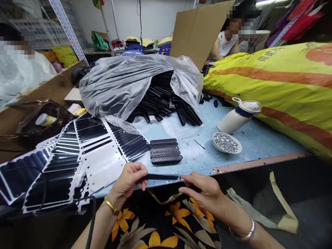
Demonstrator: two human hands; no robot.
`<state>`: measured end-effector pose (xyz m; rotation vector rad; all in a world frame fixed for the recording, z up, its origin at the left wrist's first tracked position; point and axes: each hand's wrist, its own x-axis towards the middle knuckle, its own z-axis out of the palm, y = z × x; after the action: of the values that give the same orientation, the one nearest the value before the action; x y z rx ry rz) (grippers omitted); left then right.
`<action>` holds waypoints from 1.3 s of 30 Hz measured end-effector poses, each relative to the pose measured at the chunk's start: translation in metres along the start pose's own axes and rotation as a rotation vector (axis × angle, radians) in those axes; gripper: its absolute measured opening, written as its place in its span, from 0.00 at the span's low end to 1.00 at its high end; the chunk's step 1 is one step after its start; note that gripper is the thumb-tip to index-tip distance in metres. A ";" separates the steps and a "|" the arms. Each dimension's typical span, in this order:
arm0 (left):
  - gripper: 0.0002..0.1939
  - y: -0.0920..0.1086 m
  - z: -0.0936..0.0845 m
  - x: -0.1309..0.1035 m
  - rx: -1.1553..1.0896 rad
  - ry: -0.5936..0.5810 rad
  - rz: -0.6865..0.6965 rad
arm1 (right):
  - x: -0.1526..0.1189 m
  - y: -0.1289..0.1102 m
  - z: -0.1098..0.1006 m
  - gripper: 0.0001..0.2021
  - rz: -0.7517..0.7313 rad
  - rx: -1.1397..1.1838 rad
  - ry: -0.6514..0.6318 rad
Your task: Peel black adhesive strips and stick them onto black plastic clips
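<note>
A thin black strip (163, 177) is pinched at its left end by my left hand (134, 177), just over the table's front edge. My right hand (201, 188) is at the strip's other end, thumb and index finger apart; whether it touches the strip is hard to tell. Beyond the strip, several black perforated pieces (166, 151) lie side by side in a block. White sheets with black rounded strips (133, 144) spread to the left. To the right sits a white bowl of small shiny metal bits (227, 143).
A clear plastic bag (116, 81) spills black parts at the back. A white bottle (233, 120) leans near a big yellow sack (285, 86). A handbag (55, 121) is at the left. One person (225, 43) sits behind the cardboard, another (23, 72) at far left.
</note>
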<state>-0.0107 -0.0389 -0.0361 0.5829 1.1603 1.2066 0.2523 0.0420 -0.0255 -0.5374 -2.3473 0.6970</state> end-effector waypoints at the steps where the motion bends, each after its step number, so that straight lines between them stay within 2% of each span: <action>1: 0.22 0.001 -0.002 0.000 0.018 0.019 0.012 | -0.001 0.000 -0.003 0.09 0.017 -0.013 -0.016; 4: 0.22 0.004 -0.006 0.001 0.076 0.049 0.044 | 0.003 0.000 -0.011 0.07 0.010 -0.122 0.084; 7: 0.22 0.002 -0.001 0.002 0.115 0.033 0.053 | 0.012 -0.003 -0.009 0.08 -0.086 -0.197 0.199; 11: 0.22 -0.005 0.009 0.003 0.110 -0.002 0.059 | 0.020 -0.005 0.005 0.09 -0.167 -0.171 0.083; 14: 0.23 -0.009 0.013 0.003 0.092 -0.010 0.050 | 0.019 -0.005 0.012 0.08 -0.162 -0.169 -0.010; 18: 0.23 -0.012 0.012 0.004 0.077 -0.010 0.026 | 0.016 -0.005 0.016 0.08 -0.134 -0.164 -0.049; 21: 0.23 -0.013 0.011 0.007 0.089 -0.005 0.017 | 0.014 -0.003 0.016 0.07 -0.127 -0.145 -0.032; 23: 0.21 -0.014 0.011 0.010 0.118 0.053 0.049 | 0.013 0.000 0.013 0.06 -0.112 -0.138 0.011; 25: 0.20 -0.014 0.010 0.014 0.163 0.176 0.112 | 0.012 0.005 0.006 0.06 -0.078 -0.142 0.065; 27: 0.20 -0.017 0.009 0.018 0.220 0.303 0.186 | 0.014 0.012 -0.005 0.05 0.007 -0.145 0.117; 30: 0.14 -0.026 0.008 0.025 0.347 0.406 0.284 | 0.020 0.028 -0.016 0.05 0.183 -0.120 0.139; 32: 0.10 -0.033 0.009 0.031 0.423 0.430 0.321 | 0.026 0.041 -0.017 0.05 0.240 -0.081 0.133; 35: 0.07 -0.041 0.011 0.040 0.458 0.431 0.341 | 0.033 0.057 -0.008 0.08 0.239 -0.046 0.117; 39: 0.05 -0.042 0.014 0.045 0.501 0.421 0.366 | 0.035 0.064 0.001 0.07 0.211 -0.044 0.074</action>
<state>0.0156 -0.0073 -0.0840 0.9790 1.7950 1.3940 0.2390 0.1092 -0.0491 -0.8251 -2.2616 0.7086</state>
